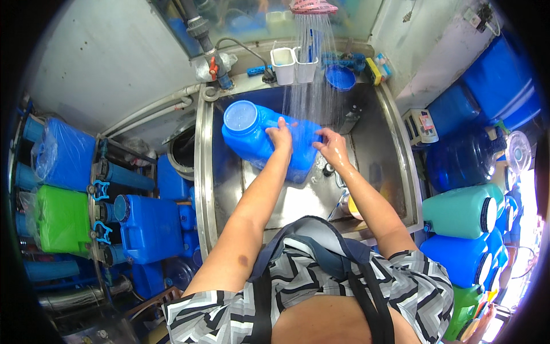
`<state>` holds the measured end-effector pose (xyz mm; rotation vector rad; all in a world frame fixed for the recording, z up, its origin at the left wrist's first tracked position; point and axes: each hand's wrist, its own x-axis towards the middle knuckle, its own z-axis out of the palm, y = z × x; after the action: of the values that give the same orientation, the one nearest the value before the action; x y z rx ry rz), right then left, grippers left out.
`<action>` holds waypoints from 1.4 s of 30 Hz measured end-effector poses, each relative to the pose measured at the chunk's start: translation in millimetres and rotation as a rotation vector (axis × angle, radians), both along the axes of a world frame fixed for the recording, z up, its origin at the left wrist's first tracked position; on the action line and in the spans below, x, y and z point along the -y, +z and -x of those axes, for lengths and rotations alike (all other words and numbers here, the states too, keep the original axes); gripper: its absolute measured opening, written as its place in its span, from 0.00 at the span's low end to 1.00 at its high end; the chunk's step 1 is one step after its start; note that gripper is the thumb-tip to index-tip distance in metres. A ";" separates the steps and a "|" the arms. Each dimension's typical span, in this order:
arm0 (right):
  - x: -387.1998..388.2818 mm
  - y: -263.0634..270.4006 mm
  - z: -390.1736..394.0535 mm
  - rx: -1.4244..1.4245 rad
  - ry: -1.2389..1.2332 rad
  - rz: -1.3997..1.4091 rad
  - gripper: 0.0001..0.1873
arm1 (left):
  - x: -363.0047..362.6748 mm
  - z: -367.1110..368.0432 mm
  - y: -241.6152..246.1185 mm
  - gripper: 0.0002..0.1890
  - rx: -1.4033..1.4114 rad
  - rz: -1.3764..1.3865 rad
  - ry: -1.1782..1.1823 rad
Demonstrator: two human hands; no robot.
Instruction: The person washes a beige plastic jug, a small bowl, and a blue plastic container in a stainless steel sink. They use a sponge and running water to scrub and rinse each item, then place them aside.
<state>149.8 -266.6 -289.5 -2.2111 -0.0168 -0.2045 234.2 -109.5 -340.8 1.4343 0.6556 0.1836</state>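
A blue plastic water container (253,144) lies tilted over the steel sink, its round lidded mouth to the upper left. My left hand (280,136) is on its moulded handle, thumb up, the fingers partly hidden. At the container's right end is my wet right hand (333,148), fingers apart, fingertips at or very near the blue wall; contact is hard to tell. Water from a shower head wrapped in pink plastic (313,7) falls on the container's far right part. A clear bottle (351,118) stands in the sink's back right corner.
The steel sink's rim (206,172) surrounds the work. Two white plastic baskets (282,66), a blue bowl (340,78) and a yellow sponge (373,71) sit on the back ledge. Blue and green containers (459,217) are stacked at right, others (152,228) at left. A pipe valve with an orange handle (213,69) rises behind.
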 end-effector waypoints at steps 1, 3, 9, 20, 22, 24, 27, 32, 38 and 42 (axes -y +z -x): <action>-0.3 -0.4 0.5 0.181 0.097 0.049 0.17 | -1.0 0.6 -0.4 0.26 0.023 -0.025 0.012; 1.8 1.1 0.1 0.313 0.299 0.239 0.18 | -3.7 -1.8 -2.2 0.25 0.007 0.021 0.014; 0.4 5.1 -2.0 0.063 0.125 0.070 0.11 | -6.4 -3.1 -3.9 0.23 0.026 0.068 -0.021; -11.0 43.7 -15.2 -0.617 0.153 0.360 0.33 | -25.1 -14.2 -36.5 0.23 -0.005 0.197 -0.092; -16.5 39.6 -4.1 -0.192 0.208 0.516 0.29 | -24.5 -14.8 -42.0 0.22 -0.029 0.212 -0.091; -20.5 34.1 5.0 -0.225 0.342 0.516 0.31 | -21.2 -12.5 -41.7 0.21 -0.034 0.257 -0.044; -18.5 33.2 7.4 -0.509 0.201 0.372 0.32 | -18.5 -5.7 -30.9 0.19 -0.040 0.271 -0.052; -6.1 57.4 -21.7 -0.542 0.165 0.166 0.41 | -19.7 25.2 -2.6 0.17 -0.103 0.275 -0.396; -35.7 79.8 -62.5 -0.805 0.274 -1.462 0.39 | -24.8 50.0 55.4 0.28 -0.200 -0.022 -0.876; -52.1 96.7 -76.3 -0.420 -0.096 -1.470 0.43 | -30.0 44.3 80.6 0.37 -0.301 -0.596 -1.077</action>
<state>226.1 -214.6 -192.8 -0.7488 0.3569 0.1780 189.9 -79.4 -260.2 2.2258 -0.0291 -0.7513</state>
